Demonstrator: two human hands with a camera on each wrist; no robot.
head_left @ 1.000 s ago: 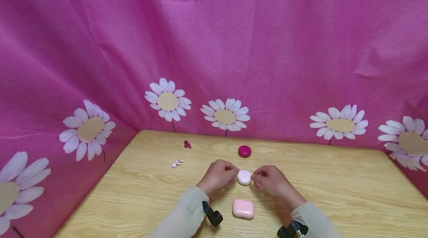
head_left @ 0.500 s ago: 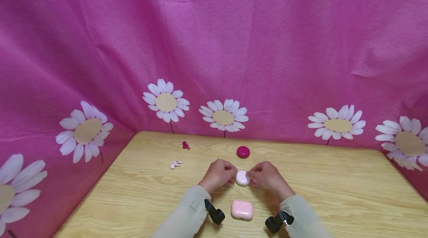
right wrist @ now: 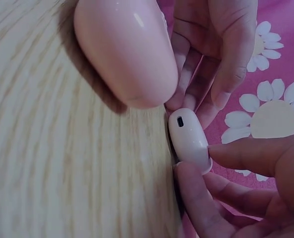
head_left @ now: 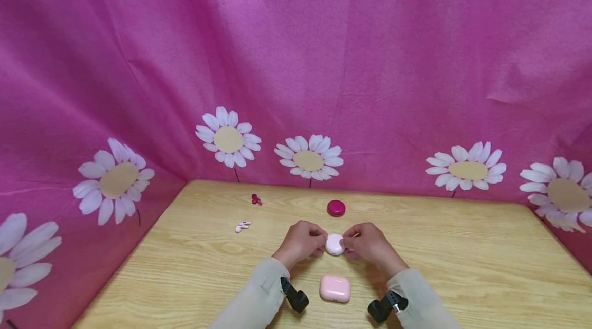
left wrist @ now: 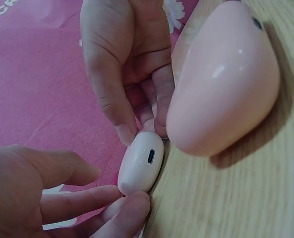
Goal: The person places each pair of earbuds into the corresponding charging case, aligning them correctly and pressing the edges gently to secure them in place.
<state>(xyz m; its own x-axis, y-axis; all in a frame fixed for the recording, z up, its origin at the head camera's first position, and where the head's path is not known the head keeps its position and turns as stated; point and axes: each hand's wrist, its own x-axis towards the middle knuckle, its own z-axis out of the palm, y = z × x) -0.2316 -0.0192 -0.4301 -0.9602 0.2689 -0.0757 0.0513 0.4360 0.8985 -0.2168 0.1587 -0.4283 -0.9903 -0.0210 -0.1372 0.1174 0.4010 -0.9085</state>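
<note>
Both hands meet over a small white case (head_left: 335,244) lying on the wooden table (head_left: 462,267), in the middle of it and just beyond a larger pink case (head_left: 335,288). The left hand (head_left: 301,242) pinches the white case from its left side, and the right hand (head_left: 370,244) pinches it from its right, fingers curled in on both. From the head camera the white case is little more than a pale dome between the knuckles.

The wrist cameras show more. In the left wrist view the white case (left wrist: 141,162) turns a small charging slot toward the lens; the right hand (left wrist: 127,69) reaches in from above with its thumb tip on the case's upper end, and the left hand (left wrist: 47,198) presses its fingertips against the lower end. The pink case (left wrist: 223,84) looms just beside it, resting on the wood. The right wrist view gives the same slot on the white case (right wrist: 188,136), with the left hand (right wrist: 221,54) above and the right hand (right wrist: 246,183) below, and the pink case (right wrist: 127,54) close in front.

Only the head view takes in the far things: a round dark-pink case (head_left: 336,208), white earbuds (head_left: 243,225) to the left, a small dark-pink piece (head_left: 256,199) beyond them, and the pink daisy cloth (head_left: 324,61) behind.
</note>
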